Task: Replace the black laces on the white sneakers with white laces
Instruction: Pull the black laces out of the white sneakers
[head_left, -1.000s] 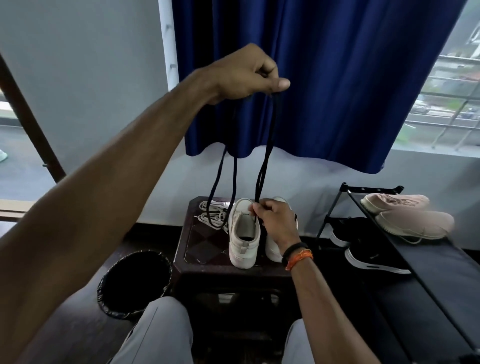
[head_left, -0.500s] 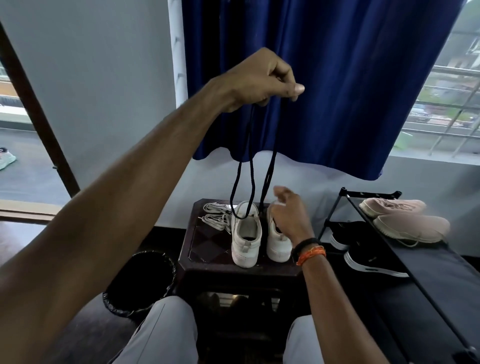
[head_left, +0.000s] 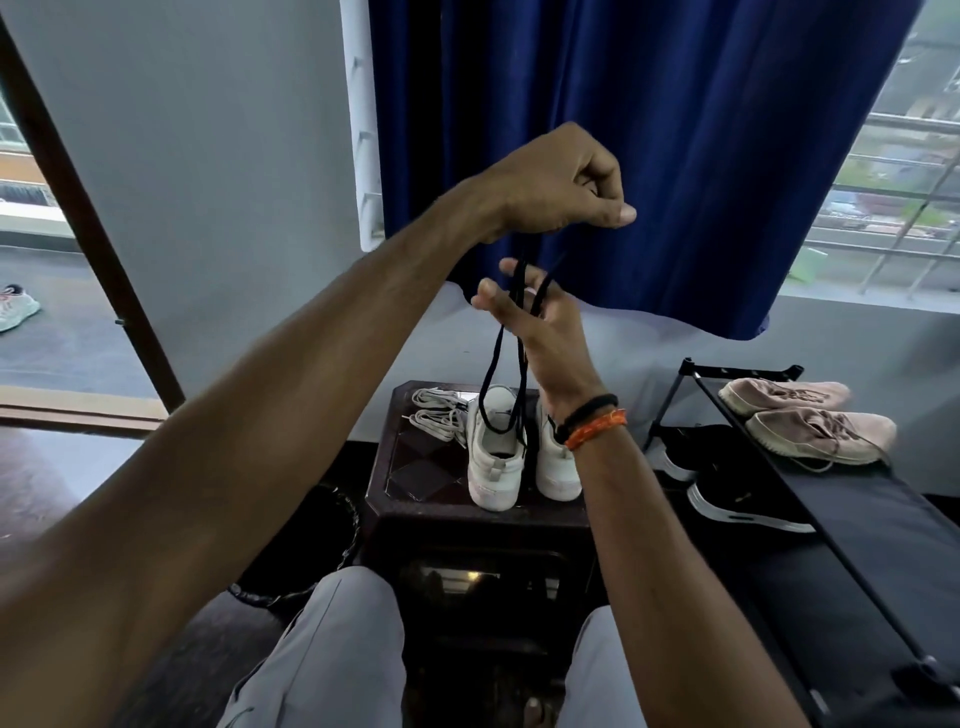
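Below the left grip (head_left: 558, 182), which is clenched round the top of the black lace (head_left: 491, 374), the thin round cord hangs in doubled strands toward the white sneakers (head_left: 522, 457) on the dark counter (head_left: 415, 467). Just under that grip, the right grip (head_left: 524, 312) is spread, fingers straight, with the strands passing across them; it clasps nothing. The lace's lowest loop looks to dangle at the nearer sneaker's mouth, so it may snag on the collar if pulled sideways, or tip the light shoe. Left of the sneakers lie the white laces (head_left: 436, 415), flat and bundled, easily swept off by a swinging cord. The sneakers look smooth and leathery; the counter's top is glossy and patterned.
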